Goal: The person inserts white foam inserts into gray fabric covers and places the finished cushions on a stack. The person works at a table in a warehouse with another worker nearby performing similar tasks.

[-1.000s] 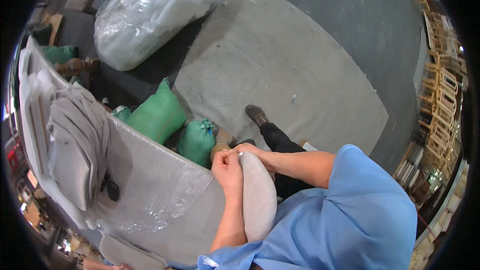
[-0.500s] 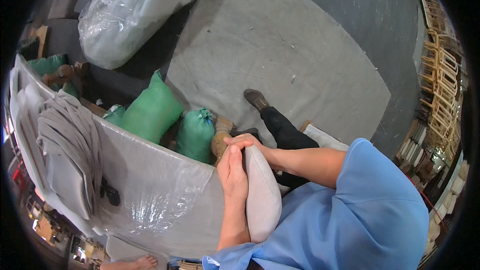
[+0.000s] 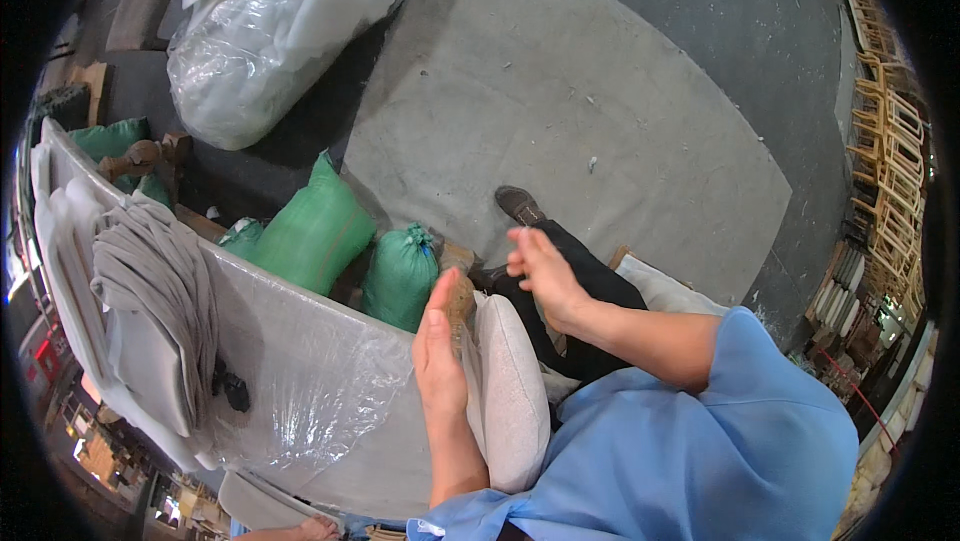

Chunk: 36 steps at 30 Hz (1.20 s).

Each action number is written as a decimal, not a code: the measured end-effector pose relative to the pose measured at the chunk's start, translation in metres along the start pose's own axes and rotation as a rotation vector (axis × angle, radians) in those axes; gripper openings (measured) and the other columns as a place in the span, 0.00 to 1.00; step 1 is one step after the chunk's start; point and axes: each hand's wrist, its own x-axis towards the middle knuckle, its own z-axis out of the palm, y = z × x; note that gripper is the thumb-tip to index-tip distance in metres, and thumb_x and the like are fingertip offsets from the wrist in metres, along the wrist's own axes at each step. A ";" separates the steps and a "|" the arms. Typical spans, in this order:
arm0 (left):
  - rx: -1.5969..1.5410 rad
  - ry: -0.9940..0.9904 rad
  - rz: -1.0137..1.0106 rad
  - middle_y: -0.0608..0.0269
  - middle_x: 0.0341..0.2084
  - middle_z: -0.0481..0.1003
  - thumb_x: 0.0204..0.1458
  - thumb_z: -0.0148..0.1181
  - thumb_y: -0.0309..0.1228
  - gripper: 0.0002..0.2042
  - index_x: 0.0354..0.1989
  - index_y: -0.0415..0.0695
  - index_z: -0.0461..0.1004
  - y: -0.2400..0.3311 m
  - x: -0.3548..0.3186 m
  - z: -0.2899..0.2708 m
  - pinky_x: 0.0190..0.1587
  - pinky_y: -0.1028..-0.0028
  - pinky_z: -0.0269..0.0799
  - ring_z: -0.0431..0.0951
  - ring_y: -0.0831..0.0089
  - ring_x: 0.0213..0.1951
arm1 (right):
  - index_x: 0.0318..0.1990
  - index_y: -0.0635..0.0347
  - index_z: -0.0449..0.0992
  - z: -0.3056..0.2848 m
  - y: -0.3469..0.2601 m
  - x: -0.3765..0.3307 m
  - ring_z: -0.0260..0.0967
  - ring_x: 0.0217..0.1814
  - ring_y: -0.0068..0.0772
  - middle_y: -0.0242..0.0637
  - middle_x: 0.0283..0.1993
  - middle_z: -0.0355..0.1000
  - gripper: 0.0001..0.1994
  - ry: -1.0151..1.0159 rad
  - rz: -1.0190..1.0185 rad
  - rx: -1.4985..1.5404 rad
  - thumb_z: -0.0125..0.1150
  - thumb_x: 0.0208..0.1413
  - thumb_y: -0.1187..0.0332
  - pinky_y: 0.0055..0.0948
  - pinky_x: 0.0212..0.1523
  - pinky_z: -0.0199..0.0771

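Note:
A light grey fabric cushion (image 3: 515, 396) stands on its edge against my body, at the rim of a plastic-covered table (image 3: 300, 341). My left hand (image 3: 440, 366) lies along the cushion's left side, its fingers stretched out and flat. To the right, my right hand (image 3: 550, 281) is raised off the cushion above my dark trouser leg, with fingers apart, slightly curled and a little blurred. Neither hand grips anything. Just beyond the cushion's far tip is a rounded brownish thing (image 3: 462, 301), partly hidden.
Green sacks (image 3: 315, 231) stand past the table's far edge. Grey fabric (image 3: 155, 271) is heaped at the table's left, near a small black object (image 3: 232, 388). A plastic-wrapped white bundle (image 3: 260, 51) and grey sheet (image 3: 570, 101) cover floor. Another person's hand (image 3: 318, 529) shows below; wooden frames (image 3: 885, 151) line the right.
My hands were together over the cushion's far end. They have come apart: the right has lifted off to the right, and the left has straightened beside the cushion.

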 end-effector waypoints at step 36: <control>0.061 0.429 0.181 0.46 0.78 0.50 0.74 0.26 0.57 0.37 0.81 0.42 0.42 -0.020 0.006 0.047 0.79 0.57 0.40 0.47 0.54 0.79 | 0.82 0.63 0.32 0.014 -0.065 -0.008 0.41 0.86 0.48 0.57 0.84 0.42 0.49 -0.807 0.145 -0.424 0.52 0.70 0.43 0.42 0.80 0.47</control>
